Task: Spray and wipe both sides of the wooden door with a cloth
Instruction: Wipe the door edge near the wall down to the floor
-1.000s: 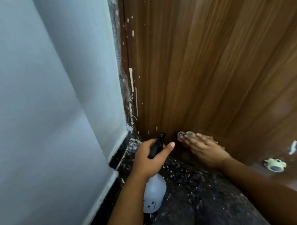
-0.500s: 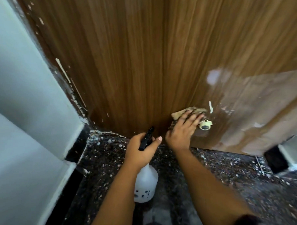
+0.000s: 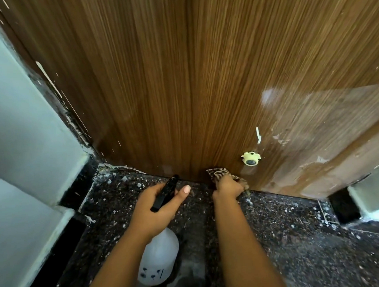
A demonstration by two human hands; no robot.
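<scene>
My right hand (image 3: pixel 228 186), grasping the cloth (image 3: pixel 221 172), has dropped below the door stopper (image 3: pixel 250 159) to the wooden door (image 3: pixel 175 89) bottom edge at lower centre, so this side is nearly wiped, while my left hand (image 3: pixel 158 206) stays clenched on the spray bottle (image 3: pixel 158 258).

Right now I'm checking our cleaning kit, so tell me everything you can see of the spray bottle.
The spray bottle has a rounded, translucent white plastic body with small dark markings low on its side and a black spray head on top. It hangs roughly upright above the speckled floor, held in the left hand, whose fingers wrap the head. The nozzle points toward the bottom edge of the wooden door. How much liquid is inside cannot be told.
</scene>
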